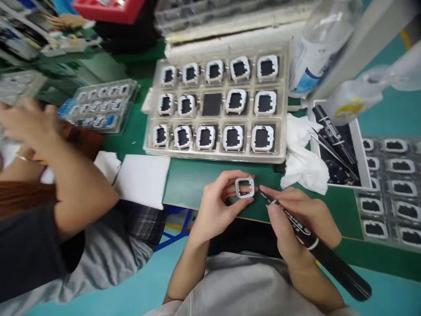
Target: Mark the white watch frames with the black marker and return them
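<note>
Between the thumb and fingers of my left hand (219, 208) is a white square frame with rounded corners (238, 193), held upright above the table's front edge. My right hand (301, 217) grips a black marker (309, 239) like a pen. The marker's tip points left at the frame, a small gap away from it. Behind my hands lies a clear plastic tray (213, 156) with rows of similar white frames on dark pads. One compartment in its middle row shows only a bare dark pad (212, 105).
To the right stand a white box (363, 153) with tweezers and another marker, crumpled tissue (301, 153), two bottles, and a second tray of frames (388, 202). On the left a co-worker's arm (79, 175) reaches over the table, near white paper (143, 177) and another tray (101, 105).
</note>
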Available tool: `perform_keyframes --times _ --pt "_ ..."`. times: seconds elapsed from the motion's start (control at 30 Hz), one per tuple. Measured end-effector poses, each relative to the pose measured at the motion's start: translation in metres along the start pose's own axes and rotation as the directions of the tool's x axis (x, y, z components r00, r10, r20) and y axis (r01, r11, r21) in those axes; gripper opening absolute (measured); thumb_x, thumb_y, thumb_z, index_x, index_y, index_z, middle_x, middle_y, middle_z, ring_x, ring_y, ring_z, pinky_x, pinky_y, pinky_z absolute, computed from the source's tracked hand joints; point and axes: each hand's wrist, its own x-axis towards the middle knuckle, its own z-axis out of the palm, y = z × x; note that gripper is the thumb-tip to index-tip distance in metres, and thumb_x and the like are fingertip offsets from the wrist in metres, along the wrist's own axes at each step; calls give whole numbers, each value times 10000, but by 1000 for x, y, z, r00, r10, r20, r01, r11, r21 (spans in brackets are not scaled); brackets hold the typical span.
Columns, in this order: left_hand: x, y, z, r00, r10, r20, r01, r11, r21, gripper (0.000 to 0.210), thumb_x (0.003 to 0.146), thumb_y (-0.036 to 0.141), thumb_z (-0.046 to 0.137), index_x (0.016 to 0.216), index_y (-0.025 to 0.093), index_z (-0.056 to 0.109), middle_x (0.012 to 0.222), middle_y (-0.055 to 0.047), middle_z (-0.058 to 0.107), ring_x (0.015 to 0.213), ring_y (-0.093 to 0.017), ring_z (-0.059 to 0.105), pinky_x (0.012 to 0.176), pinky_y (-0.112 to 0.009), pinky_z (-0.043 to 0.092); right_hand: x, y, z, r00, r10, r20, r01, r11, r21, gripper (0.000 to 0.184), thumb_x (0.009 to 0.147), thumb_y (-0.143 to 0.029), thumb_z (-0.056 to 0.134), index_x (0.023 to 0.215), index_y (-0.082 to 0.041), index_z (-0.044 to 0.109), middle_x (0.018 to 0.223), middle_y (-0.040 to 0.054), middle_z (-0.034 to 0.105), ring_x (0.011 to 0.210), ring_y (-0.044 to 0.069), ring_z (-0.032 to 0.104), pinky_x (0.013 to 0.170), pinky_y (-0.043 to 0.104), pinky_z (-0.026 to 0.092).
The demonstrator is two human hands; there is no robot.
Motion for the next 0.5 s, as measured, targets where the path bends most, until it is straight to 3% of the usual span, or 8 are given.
perform_keyframes --times 0.17,0.33,0.5 --pt "-5 0 1 995 96 -16 -94 990 105 329 1107 250 1019 1395 265 859 1444 -89 995 1264 -276 1014 1168 -366 839 17 -15 16 998 -65 11 65 997 -48 274 1101 -109 929 1221 -337 836 1033 8 914 1097 317 1003 945 432 871" --pt "-9 -2 3 970 244 2 -240 954 182 400 1134 120 984 1477 288 865 1504 -82 988 1249 -257 1020 1125 -286 831 28 -16 17 992 -126 2 125 985 -121 257 1041 -89 960 1110 -295 824 1027 26 939 973 284 1006 866 342 855" --pt "-12 -4 4 955 298 4 -288 920 266 490 1134 73 973 1540 319 853 1550 -59 976 1239 -242 1020 1088 -271 839 28 -13 19 989 -150 -11 147 980 -133 250 1021 -67 939 1078 -279 820 1001 33 933 938 289 1005 826 342 851"
